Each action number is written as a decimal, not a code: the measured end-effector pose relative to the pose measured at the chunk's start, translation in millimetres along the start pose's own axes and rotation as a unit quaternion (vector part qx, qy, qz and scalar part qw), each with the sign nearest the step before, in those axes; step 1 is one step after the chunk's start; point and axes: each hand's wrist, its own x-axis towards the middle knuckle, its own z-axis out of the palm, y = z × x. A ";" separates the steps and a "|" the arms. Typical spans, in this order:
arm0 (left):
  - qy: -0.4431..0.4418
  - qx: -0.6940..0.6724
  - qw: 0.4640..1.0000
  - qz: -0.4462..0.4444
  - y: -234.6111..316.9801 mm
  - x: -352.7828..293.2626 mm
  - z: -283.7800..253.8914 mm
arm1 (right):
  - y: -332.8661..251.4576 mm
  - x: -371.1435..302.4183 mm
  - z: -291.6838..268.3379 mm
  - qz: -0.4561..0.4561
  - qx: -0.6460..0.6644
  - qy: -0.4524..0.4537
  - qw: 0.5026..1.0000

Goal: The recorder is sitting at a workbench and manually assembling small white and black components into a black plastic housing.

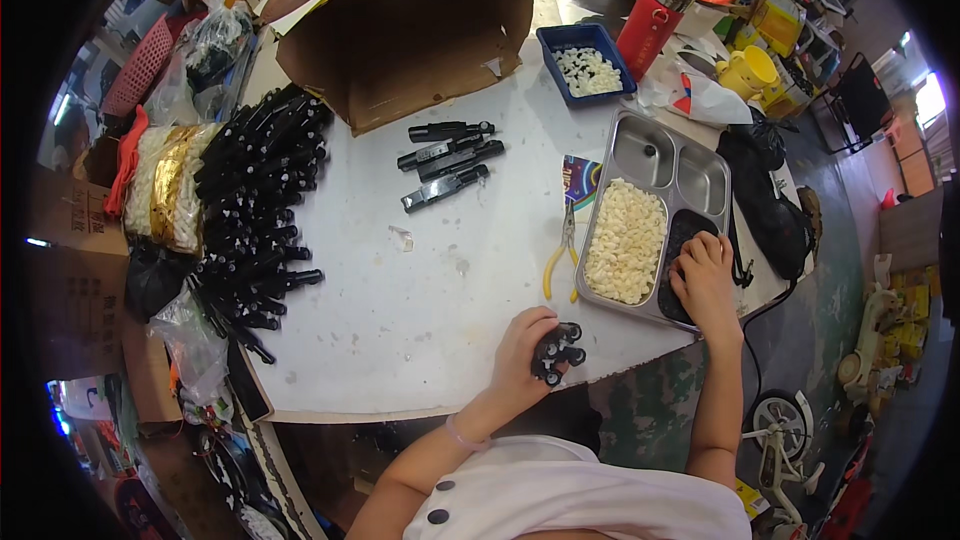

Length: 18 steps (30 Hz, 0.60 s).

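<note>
Near the front edge of the white table, my left hand is closed around a bundle of several black plastic tube-shaped parts, their round ends facing right. My right hand reaches into the right compartment of a steel divided tray. Its fingers are bent down together among small black pieces; what lies between the fingertips is hidden. In the tray's left compartment lies a heap of small cream-white pieces. Pliers with yellow handles rest just left of the tray.
Several black tube-shaped parts lie mid-table, with a large pile of similar ones at left. A cardboard box opens toward me at the back. Beyond the tray stand a blue bin, a red flask and a black pouch.
</note>
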 end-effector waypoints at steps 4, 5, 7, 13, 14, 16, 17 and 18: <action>0.003 0.015 1.000 0.010 1.7 2.2 -1.1 | -3.0 2.7 2.2 -0.016 0.012 -0.001 1.000; 0.003 0.018 1.000 0.009 2.4 1.6 -1.1 | -5.9 2.0 -2.1 0.008 0.006 0.018 1.000; -0.001 0.024 1.000 0.011 1.6 1.3 -0.4 | -16.1 6.8 -17.6 0.024 0.005 0.039 0.999; -0.004 0.003 1.000 -0.007 1.5 1.1 0.4 | -89.6 32.5 -82.4 -0.144 0.266 -0.034 0.953; 0.001 -0.005 1.000 -0.004 1.2 1.2 0.6 | -99.1 38.0 -84.1 -0.189 0.271 -0.039 0.943; 0.011 -0.009 1.000 -0.002 0.9 -0.1 1.8 | -108.2 47.8 -85.2 -0.240 0.277 -0.042 0.929; 0.006 -0.020 1.000 -0.016 -0.5 -2.3 3.7 | -110.6 52.5 -85.5 -0.283 0.222 -0.057 0.931; 0.003 -0.030 0.999 -0.030 -2.6 -4.1 4.8 | -113.5 55.9 -85.5 -0.326 0.166 -0.070 0.928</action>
